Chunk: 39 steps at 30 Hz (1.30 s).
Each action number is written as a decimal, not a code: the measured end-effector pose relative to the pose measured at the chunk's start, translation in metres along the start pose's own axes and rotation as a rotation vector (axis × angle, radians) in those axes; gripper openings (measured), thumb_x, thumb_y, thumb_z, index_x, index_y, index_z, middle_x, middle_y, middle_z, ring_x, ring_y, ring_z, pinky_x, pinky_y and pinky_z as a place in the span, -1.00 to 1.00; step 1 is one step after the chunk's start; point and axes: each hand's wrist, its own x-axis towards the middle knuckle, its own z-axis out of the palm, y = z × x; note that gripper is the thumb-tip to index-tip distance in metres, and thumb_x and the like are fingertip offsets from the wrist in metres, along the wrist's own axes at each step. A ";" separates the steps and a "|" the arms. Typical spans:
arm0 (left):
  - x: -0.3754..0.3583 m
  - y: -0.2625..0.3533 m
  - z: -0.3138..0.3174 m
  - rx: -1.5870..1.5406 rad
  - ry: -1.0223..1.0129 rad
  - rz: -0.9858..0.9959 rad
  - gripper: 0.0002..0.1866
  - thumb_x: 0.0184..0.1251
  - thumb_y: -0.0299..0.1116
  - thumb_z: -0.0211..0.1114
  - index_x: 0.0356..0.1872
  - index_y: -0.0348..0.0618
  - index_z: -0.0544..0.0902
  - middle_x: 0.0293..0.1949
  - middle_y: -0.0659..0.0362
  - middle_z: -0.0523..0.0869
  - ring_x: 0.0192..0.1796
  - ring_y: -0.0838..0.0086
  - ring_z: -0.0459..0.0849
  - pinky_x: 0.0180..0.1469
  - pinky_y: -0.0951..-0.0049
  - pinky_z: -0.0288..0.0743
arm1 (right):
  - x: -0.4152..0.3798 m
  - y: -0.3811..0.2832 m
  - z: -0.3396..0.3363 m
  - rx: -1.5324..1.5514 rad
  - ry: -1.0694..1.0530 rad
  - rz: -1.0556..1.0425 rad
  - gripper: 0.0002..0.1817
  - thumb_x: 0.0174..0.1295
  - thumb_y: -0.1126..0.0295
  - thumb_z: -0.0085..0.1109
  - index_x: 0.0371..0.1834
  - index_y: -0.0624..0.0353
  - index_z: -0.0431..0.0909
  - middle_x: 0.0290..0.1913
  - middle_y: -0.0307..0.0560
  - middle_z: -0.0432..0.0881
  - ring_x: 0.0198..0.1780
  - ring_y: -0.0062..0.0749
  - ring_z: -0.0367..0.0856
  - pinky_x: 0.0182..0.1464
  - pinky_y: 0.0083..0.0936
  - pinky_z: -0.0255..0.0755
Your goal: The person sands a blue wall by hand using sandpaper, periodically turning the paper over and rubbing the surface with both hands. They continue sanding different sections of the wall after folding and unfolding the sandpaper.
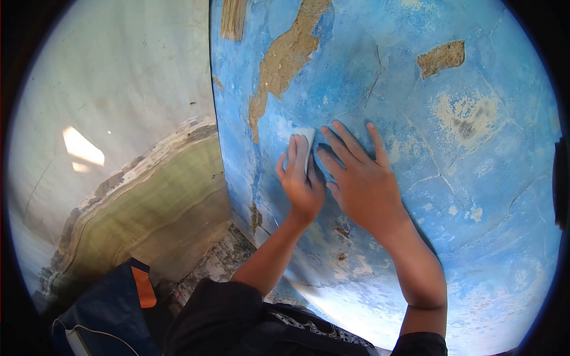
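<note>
My left hand (301, 181) is closed on a small white folded sheet (306, 135). Its fingers lie over the sheet, which is against the blue wall (344, 71). Beside it, my right hand (367, 181) is spread with its fingers apart, palm toward the same wall. The blue paint around both hands is faded and cracked. Above and left of them, a long strip of bare brown plaster (284, 59) shows where the surface has come away.
A pale wall (130, 65) with a peeling greenish lower band (160, 202) meets the blue wall at a corner on the left. A dark blue bag (110, 308) with an orange patch and a thin cable sits at the lower left. Another bare patch (441, 59) is at upper right.
</note>
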 end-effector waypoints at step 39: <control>0.014 -0.011 -0.009 -0.035 -0.066 -0.009 -0.54 0.72 -0.57 0.13 0.55 -0.35 0.59 0.52 -0.31 0.61 0.70 -0.08 0.44 0.68 -0.06 0.12 | -0.019 0.006 -0.007 0.111 -0.054 -0.006 -0.44 0.33 0.21 0.46 0.39 0.11 0.69 0.49 -0.10 0.68 0.73 -0.28 0.35 0.86 0.13 -0.20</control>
